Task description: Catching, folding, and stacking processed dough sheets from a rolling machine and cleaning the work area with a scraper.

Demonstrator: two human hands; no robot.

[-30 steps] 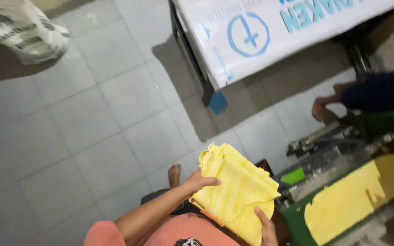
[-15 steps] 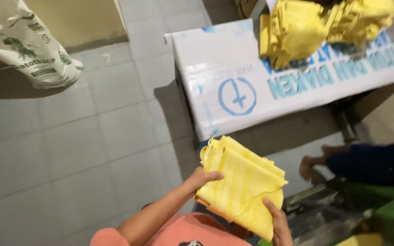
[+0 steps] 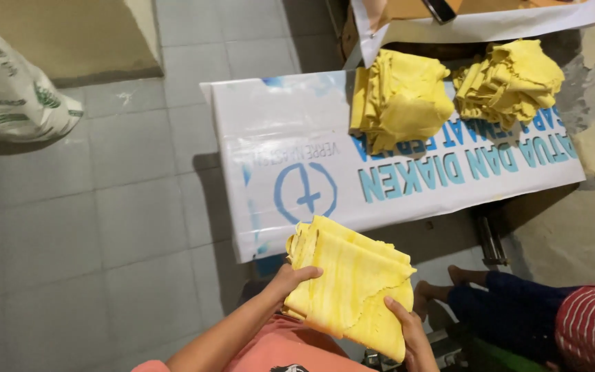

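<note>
Both my hands hold a folded stack of thin yellow sheets in front of my chest. My left hand grips its left edge with the thumb on top. My right hand supports the lower right corner. Ahead stands a low table covered with a white printed banner. On it lie two heaps of the same yellow sheets, one near the middle and one at the right.
A white printed sack lies on the grey tiled floor at the upper left. A seated person in dark trousers and a red striped top is at the lower right, with bare feet near the table leg.
The view has swung upward, bringing the table and its two yellow heaps fully into sight. My hands still hold the yellow stack, which now sits close to the table's front edge.
</note>
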